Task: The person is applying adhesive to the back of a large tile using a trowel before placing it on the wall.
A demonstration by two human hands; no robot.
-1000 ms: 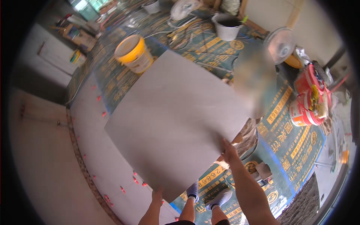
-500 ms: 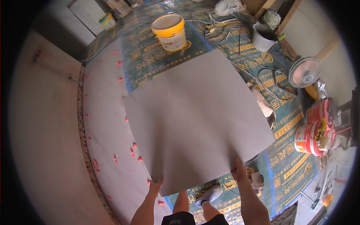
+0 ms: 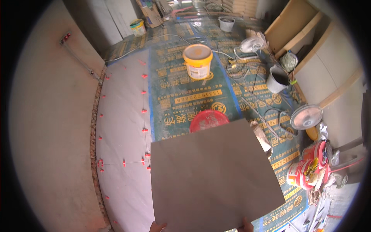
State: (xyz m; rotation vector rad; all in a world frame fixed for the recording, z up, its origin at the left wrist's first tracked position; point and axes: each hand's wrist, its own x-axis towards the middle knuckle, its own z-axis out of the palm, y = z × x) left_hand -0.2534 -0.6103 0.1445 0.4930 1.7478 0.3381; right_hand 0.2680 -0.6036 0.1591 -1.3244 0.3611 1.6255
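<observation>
A large grey square tile (image 3: pixel 212 178) fills the lower middle of the view. My left hand (image 3: pixel 157 227) grips its near edge at the left corner, and my right hand (image 3: pixel 245 225) holds the same edge further right. Only thumbs and part of each hand show; the other fingers are hidden behind the tile. Just past the tile's far edge, a red round tub (image 3: pixel 208 120) with grey residue is partly covered. On the left runs a strip of laid grey tiles (image 3: pixel 119 131), with red levelling clips (image 3: pixel 144 111) along its joints.
Green printed floor sheeting (image 3: pixel 170 96) lies beyond. A yellow-rimmed bucket (image 3: pixel 198 62) stands ahead. To the right are cables (image 3: pixel 247 73), a grey bucket (image 3: pixel 277 80), a fan (image 3: pixel 306 117) and red-and-white buckets (image 3: pixel 297 174). A bare wall (image 3: pixel 54 127) bounds the left.
The tile has come down and nearer my body, uncovering the red tub beyond it. My view has tilted up, so my feet and forearms have left the picture.
</observation>
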